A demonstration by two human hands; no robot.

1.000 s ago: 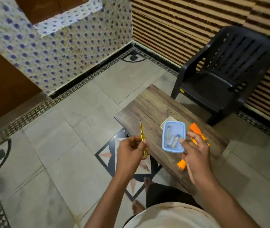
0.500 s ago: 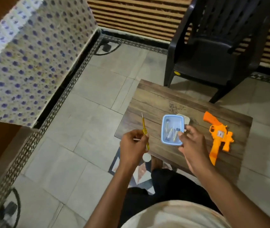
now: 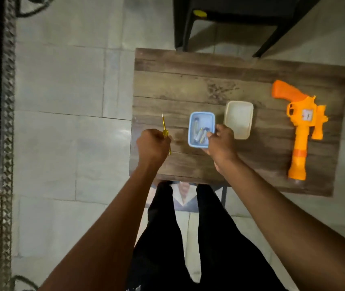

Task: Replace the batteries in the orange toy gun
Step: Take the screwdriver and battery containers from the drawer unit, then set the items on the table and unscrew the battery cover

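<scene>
I'm clenching my left hand (image 3: 153,143) around the yellow screwdriver (image 3: 165,131), while my right hand (image 3: 220,141) is pinching the blue tub (image 3: 201,117) holding batteries (image 3: 201,134); the orange toy gun (image 3: 300,127) is lying at the surface's (image 3: 178,80) right.

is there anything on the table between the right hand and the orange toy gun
Yes. The white lid lies on the table just right of the right hand, between it and the orange toy gun. It lies flat, so the hand could probably pass over it. Past it, bare wood.
</scene>
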